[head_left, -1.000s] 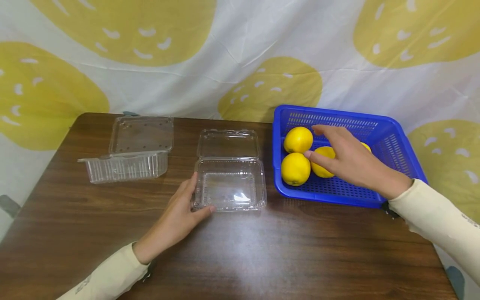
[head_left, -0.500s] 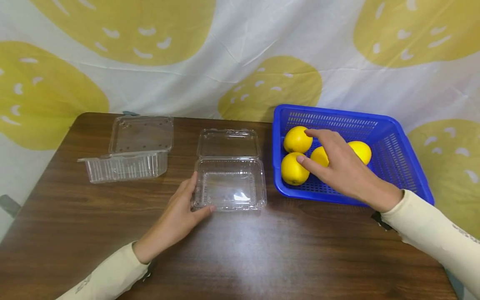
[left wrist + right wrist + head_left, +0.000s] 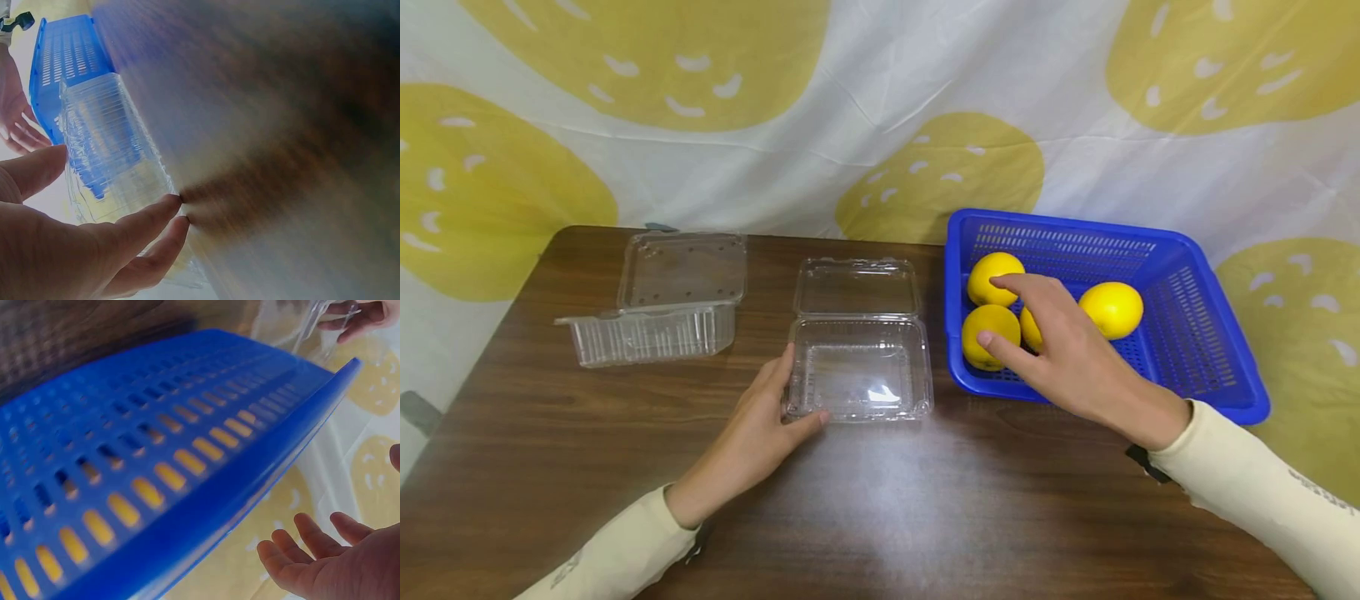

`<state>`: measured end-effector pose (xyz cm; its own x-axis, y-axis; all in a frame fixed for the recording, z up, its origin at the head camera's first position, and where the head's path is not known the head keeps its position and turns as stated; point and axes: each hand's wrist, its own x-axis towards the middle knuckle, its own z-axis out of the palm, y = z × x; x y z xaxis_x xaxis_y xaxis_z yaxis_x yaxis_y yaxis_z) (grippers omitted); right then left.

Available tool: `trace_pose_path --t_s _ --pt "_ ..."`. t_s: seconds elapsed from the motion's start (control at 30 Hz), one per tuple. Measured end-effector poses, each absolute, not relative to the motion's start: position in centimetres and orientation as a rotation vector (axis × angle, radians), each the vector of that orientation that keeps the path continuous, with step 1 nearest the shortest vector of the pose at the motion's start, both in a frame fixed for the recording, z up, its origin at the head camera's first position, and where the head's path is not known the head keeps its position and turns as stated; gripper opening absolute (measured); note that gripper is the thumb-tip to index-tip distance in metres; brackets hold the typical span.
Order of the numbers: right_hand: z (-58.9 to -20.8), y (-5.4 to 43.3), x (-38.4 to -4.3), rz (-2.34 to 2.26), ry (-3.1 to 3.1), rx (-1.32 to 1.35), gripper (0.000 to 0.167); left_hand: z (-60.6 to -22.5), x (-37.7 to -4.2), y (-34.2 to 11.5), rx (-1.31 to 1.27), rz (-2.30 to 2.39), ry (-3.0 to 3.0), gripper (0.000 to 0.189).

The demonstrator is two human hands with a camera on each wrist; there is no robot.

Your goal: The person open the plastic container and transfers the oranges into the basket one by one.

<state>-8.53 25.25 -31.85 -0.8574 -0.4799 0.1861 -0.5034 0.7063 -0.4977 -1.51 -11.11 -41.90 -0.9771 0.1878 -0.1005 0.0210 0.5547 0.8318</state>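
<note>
A clear plastic clamshell box (image 3: 861,367) lies with its lid folded back at the middle of the table. At its left front corner my left hand (image 3: 760,417) touches it, thumb at the front edge and fingers along the left side. In the left wrist view, the fingertips (image 3: 172,203) meet the table beside the box. To the right, a blue plastic basket (image 3: 1210,333) holds several lemons. Above them hovers my right hand (image 3: 1067,354), thumb and fingers spread apart, holding nothing. It partly covers one lemon (image 3: 1028,329); another lemon (image 3: 1112,310) lies beyond it.
A second clear clamshell box (image 3: 655,333) stands with its lid up at the back left of the brown wooden table (image 3: 850,517). A white curtain (image 3: 887,67) with yellow fruit prints hangs right behind the table.
My right hand has drifted left and toward the front over the basket, uncovering the lemon on the right. The left hand and the box have stayed put.
</note>
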Motion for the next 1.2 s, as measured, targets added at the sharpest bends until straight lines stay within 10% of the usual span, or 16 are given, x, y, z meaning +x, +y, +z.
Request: trace_pose_path --t_s 1.2 --pt "-33.6 20.9 -3.2 0.988 -2.674 1.096 0.069 -41.8 -1.5 -11.1 0.157 1.419 2.588 0.104"
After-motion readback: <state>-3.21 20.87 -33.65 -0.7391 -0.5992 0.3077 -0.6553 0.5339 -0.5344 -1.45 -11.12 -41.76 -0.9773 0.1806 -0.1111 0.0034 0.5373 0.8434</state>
